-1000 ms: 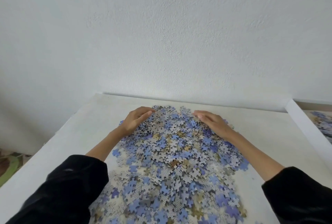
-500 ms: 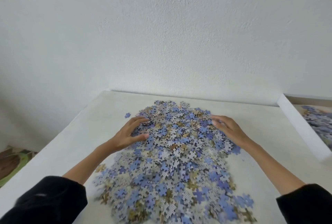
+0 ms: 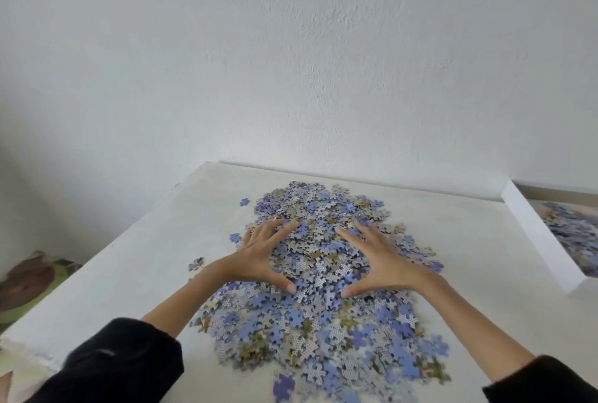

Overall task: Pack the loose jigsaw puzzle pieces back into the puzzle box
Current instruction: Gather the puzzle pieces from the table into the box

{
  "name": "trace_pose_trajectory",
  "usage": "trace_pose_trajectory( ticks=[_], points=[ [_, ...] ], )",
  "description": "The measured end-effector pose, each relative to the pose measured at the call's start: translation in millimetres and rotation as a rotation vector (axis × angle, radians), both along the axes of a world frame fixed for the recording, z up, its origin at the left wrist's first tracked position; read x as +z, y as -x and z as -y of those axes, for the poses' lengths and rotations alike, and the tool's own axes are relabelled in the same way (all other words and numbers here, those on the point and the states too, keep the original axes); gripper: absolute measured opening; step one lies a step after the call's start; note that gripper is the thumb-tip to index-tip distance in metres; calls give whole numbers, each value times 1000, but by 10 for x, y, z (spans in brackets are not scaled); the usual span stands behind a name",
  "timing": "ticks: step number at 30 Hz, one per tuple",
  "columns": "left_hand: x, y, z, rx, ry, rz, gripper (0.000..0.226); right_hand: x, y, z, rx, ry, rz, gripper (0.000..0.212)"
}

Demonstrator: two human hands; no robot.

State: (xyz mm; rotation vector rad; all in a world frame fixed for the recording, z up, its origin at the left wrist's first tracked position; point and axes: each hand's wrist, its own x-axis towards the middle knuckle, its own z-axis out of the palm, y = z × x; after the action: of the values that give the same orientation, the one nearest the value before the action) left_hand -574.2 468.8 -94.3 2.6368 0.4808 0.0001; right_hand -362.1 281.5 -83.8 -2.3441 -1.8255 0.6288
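Since 0.5 s ago the 2 hands have drawn closer together on the pile (image 3: pixel 317 321). The left hand (image 3: pixel 259 257) and right hand (image 3: pixel 378 260) press flat, fingers splayed, grasping nothing. The knobbed blue and grey card pieces lie on the matte table (image 3: pixel 145 257), and right of the pile stands the white-walled box (image 3: pixel 537 234).

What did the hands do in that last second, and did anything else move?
Both hands slid back toward the person over the puzzle pieces: from the pile's far edge, the left hand and right hand now lie flat, fingers spread, on its middle. Nothing was picked up. The puzzle box stayed put.
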Motion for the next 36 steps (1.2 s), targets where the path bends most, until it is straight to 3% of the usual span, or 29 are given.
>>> trace_pose_trajectory(
  ticks=[7, 14, 18, 23, 30, 36],
  points=[
    [39, -161, -51, -17, -92, -84, 122, -15, 49, -266, -66, -14, 54, 121],
    [-31, -173, -89, -89, -132, 49, 104, 33, -55, -411, 101, -16, 153, 94],
    [-43, -180, -97, -85, -107, 95, 90, 6, -84, -435, 40, -141, 90, 79],
    [-56, -182, -77, -119, -41, 160, 57, -17, -90, -416, 24, -203, -41, 52],
    [-98, -192, -91, -52, 12, 253, 51, 0, -31, -414, 38, -256, -86, 59],
    [-5, -195, 12, -33, 38, 358, 33, 24, 60, -413, -67, -403, -315, 36]
  ],
)
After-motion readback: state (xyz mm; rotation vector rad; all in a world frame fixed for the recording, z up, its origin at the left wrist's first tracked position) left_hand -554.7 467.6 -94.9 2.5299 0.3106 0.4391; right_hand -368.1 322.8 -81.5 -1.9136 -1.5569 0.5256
